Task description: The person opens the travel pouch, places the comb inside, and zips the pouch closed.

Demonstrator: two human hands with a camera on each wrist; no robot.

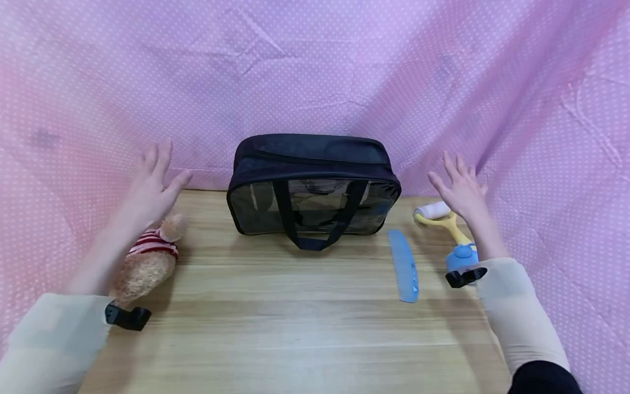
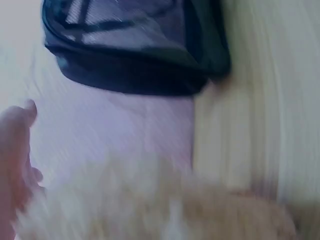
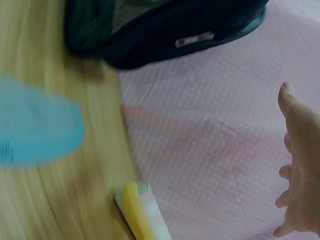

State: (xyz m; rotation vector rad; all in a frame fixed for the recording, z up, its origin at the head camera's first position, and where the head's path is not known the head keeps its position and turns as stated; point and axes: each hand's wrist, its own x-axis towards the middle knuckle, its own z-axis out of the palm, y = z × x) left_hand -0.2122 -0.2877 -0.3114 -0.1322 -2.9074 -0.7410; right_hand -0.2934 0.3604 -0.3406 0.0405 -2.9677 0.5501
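My left hand [image 1: 150, 189] is held above the left side of the table, fingers spread and holding nothing. Below its wrist lies a fluffy tan plush toy [image 1: 146, 273] in a red and white striped top, partly hidden by the forearm. My right hand [image 1: 462, 189], also spread and bare, hovers over a lint roller [image 1: 450, 221] with a white roll, yellow neck and blue handle. Left of that roller is a blue comb [image 1: 404, 268]. Between the hands stands a black bag [image 1: 315, 186] with a see-through front, its strap handle hanging forward onto the table.
The wooden table [image 1: 295, 323] ends at a pink dotted cloth [image 1: 315, 71], which rises behind the bag and along both sides. Black wrist cameras sit on both sleeves. A zip pull [image 3: 195, 40] shows on the bag's side in the right wrist view.
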